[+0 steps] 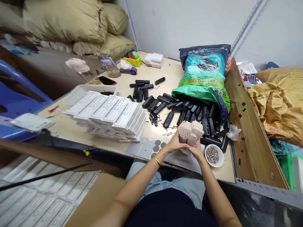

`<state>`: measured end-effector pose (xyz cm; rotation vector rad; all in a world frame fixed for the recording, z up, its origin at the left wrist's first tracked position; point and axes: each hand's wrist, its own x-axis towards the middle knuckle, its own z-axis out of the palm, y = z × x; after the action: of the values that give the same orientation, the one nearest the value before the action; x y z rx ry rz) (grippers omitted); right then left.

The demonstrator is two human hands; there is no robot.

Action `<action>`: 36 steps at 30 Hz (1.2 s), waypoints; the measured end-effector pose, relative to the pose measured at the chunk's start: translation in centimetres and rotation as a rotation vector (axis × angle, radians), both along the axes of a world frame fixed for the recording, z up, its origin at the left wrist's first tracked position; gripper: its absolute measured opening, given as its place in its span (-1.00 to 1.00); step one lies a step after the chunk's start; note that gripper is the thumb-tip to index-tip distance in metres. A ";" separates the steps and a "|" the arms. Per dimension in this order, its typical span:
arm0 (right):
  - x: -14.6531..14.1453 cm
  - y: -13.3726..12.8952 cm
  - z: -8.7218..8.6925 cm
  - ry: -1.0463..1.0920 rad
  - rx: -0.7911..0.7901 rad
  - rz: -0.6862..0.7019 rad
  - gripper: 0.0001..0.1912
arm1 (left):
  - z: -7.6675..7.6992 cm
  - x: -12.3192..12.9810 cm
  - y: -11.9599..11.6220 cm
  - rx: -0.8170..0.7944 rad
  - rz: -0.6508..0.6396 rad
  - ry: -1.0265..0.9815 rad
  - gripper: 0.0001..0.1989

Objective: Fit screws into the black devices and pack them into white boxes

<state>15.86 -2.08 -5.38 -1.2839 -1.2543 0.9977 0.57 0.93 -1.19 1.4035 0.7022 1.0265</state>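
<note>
Both hands are closed round a stack of pale printed cards or flat boxes [190,130], held up over the front edge of the table. My left hand [175,142] grips its left side, and a gold bangle sits on that wrist. On the other side my right hand [197,149] holds the lower right of the stack. To the right of that hand stands a white bowl [221,156] with many small metal screws [212,155]. Just behind the stack lies a heap of black plastic casings [186,115], spilling from a green and blue bag [203,71].
White printed boxes [106,110] are piled on the left of the table [170,66]. Thin black pins [154,119] and grey discs [156,148] lie mid-table. A wooden board [258,132] walls the right side. An open carton [99,198] holds more boxes lower left.
</note>
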 end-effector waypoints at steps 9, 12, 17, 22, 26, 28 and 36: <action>1.1 0.9 1.3 -0.102 -0.025 0.043 -0.21 | -1.0 0.3 0.6 -0.075 0.093 -0.052 -0.24; 1.8 1.1 3.3 0.052 0.022 0.117 -0.30 | -1.5 -0.1 1.4 -0.099 0.067 -0.053 -0.32; 2.1 2.7 6.3 -0.161 0.063 -0.122 -0.48 | -1.6 -0.5 3.1 -0.099 -0.052 -0.048 -0.38; 1.1 3.5 6.7 -0.433 0.018 -0.415 -0.54 | -1.8 1.6 2.4 0.068 0.117 0.035 -0.32; 1.0 3.4 6.4 -0.516 0.016 -0.491 -0.56 | -2.4 3.8 0.9 0.100 0.174 0.268 -0.08; 1.4 3.4 6.5 -0.530 0.014 -0.461 -0.57 | -2.5 4.3 0.8 0.074 0.156 0.337 0.16; 3.1 3.3 6.5 -0.452 -0.060 -0.400 -0.57 | -1.3 2.5 3.0 -0.099 -0.039 0.206 0.10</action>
<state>18.98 1.27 1.12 -1.7885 -1.2299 0.4742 3.04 3.95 -2.51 1.4431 0.8606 0.8130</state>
